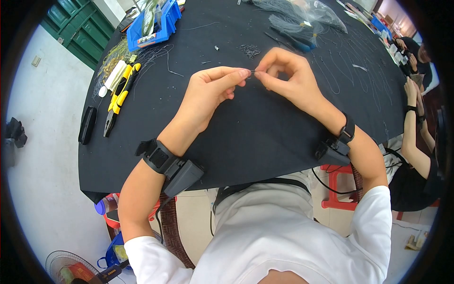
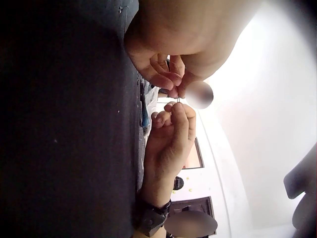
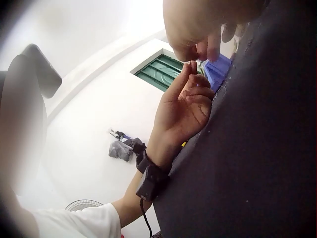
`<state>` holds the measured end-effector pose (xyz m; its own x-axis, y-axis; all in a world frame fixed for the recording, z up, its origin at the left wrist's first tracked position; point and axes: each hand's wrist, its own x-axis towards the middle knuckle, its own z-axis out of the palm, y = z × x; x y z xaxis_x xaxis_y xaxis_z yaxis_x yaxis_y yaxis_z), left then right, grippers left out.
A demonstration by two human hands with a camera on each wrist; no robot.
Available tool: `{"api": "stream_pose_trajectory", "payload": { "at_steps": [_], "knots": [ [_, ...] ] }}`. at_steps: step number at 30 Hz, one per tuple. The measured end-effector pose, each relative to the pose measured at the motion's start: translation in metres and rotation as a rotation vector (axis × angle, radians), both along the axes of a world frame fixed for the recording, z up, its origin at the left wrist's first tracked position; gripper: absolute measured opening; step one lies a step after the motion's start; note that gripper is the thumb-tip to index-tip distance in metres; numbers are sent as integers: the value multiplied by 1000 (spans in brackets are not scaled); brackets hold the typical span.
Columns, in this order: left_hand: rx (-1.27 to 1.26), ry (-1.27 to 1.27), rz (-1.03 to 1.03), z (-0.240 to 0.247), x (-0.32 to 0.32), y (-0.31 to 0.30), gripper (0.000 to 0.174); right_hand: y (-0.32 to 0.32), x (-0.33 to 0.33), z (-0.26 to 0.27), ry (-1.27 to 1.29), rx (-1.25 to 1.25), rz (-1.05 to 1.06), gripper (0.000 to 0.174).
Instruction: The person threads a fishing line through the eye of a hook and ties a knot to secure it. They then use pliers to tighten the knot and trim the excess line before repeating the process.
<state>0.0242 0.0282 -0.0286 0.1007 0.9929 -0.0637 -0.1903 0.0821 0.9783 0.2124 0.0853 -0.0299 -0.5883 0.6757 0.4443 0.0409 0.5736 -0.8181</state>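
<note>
Above the black tablecloth, the left hand (image 1: 208, 92) pinches a tiny thin dark piece (image 1: 253, 71) between thumb and forefinger. The right hand (image 1: 293, 78) meets it from the other side, thumb and forefinger pinching the piece's other end. The fingertips of both hands almost touch. In the left wrist view the thin piece (image 2: 179, 99) shows as a short line between the left hand (image 2: 173, 34) and the right hand (image 2: 171, 139). In the right wrist view the left hand (image 3: 183, 114) and right hand (image 3: 208, 22) meet, and the fingers mostly hide the piece. What exactly it is, I cannot tell.
Yellow-black pliers (image 1: 122, 90) and a black case (image 1: 87, 125) lie at the left. Behind them stands a blue bin (image 1: 163, 31). A small pile of dark rings or loops (image 1: 249, 50) lies beyond the hands. Bundled line (image 1: 302, 23) and loose strands spread at the right, where other people sit.
</note>
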Motion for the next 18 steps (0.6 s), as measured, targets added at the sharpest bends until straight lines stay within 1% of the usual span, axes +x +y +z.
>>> {"api": "stream_pose_trajectory", "payload": {
  "at_steps": [3,6,9,15,18],
  "knots": [
    [-1,-13,-1,0,0,0,17,1,-1,-2,19,36,-33,7],
    [-1,-4,-6,0,0,0,17,-2,-2,0,2,161,-37,6],
    [-2,29,-15,0,0,0,19,-2,-2,0,-7,207,-40,6],
    [-1,62,-10,-1,1,1,19,-4,-3,2,-17,211,-45,7],
    [20,85,-17,-1,0,1,19,-7,-3,3,13,159,-66,8]
  ]
}}
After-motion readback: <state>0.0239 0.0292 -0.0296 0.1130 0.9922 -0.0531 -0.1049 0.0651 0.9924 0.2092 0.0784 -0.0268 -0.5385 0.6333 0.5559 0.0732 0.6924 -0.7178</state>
